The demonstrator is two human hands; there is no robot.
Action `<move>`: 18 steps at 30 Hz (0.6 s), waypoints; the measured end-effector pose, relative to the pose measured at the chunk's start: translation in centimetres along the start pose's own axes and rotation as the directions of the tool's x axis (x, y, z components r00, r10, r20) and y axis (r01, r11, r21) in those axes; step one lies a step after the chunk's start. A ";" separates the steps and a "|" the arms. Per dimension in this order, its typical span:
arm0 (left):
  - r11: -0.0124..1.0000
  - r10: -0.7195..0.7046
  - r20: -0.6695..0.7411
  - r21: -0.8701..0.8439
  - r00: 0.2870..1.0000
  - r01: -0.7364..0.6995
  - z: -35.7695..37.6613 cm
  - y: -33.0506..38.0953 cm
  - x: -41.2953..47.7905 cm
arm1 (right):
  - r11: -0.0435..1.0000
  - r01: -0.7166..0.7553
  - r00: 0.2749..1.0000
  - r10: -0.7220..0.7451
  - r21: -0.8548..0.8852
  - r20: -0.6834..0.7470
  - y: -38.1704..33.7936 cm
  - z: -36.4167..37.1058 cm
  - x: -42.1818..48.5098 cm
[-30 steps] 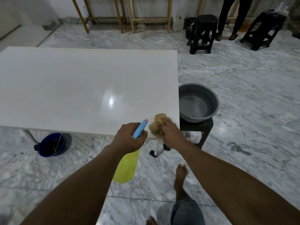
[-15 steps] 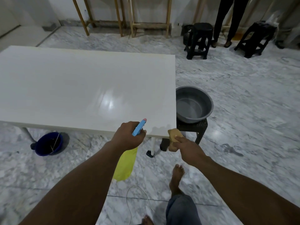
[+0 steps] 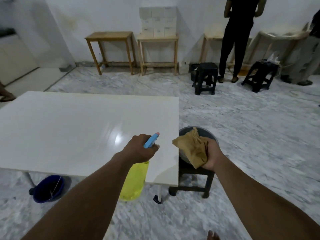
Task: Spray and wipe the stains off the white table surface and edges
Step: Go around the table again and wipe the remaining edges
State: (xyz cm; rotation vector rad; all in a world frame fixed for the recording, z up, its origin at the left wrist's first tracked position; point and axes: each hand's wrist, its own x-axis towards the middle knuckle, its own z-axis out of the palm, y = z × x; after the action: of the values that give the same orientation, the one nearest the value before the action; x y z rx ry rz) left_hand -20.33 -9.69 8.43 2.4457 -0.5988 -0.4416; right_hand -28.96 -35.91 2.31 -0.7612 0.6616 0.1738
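The white table (image 3: pixel 69 135) fills the left and middle of the view, its right edge running down near the centre. My left hand (image 3: pixel 141 149) grips a yellow spray bottle (image 3: pixel 134 181) by its blue trigger head, held over the table's near right corner with the nozzle aimed forward. My right hand (image 3: pixel 213 153) holds a crumpled brown cloth (image 3: pixel 192 147) in the air, just right of the table's right edge and above the grey basin. The cloth does not touch the table.
A grey basin (image 3: pixel 210 134) rests on a black stool (image 3: pixel 194 181) against the table's right side. A blue bucket (image 3: pixel 49 188) stands under the near edge. Black stools (image 3: pixel 206 77), wooden tables (image 3: pixel 110 49) and a standing person (image 3: pixel 238 38) line the far wall.
My right hand lifted the cloth off the table's near right corner and raised it over the basin. My view tilted up, showing the far wall. The spray bottle stayed in my left hand.
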 end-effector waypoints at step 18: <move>0.999 -0.003 -0.036 0.035 0.999 0.004 6.5 21.3 17.5 | 0.981 0.029 0.998 -0.017 -0.189 0.066 -24.4 -8.0 3.7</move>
State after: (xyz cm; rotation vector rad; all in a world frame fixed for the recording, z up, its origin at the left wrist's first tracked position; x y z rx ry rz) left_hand -15.12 -37.12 13.15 2.4826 -0.5917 -0.3902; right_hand -20.80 -59.29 9.93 -0.9428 0.5800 0.2419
